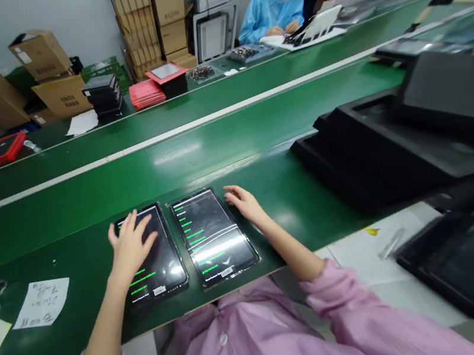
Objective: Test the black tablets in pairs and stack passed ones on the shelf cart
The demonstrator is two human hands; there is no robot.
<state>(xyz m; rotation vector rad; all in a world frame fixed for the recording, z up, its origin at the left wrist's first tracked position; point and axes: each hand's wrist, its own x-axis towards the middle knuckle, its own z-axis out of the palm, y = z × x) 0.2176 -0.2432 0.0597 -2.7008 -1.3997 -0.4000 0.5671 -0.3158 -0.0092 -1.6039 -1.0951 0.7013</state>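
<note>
In the head view, two dark tablets lie side by side, nearly touching, at the lower centre of the frame on the green bench (76, 269), both screens lit with green lines of text. The left hand (131, 242) rests flat on the left tablet (152, 254), palm down, fingers spread apart over the upper part of the screen, the forearm running down toward the lower left in a pushed-up pink sleeve. The right hand (243, 200) sits at the upper right corner of the right tablet (212, 235), fingers loosely apart and curled onto the bench beside its edge, gripping nothing. A handwritten paper slip (41, 302) lies at the far left. Stacked black trays (394, 146) fill the right side. A person in blue (269, 10) works at upper centre.
</note>
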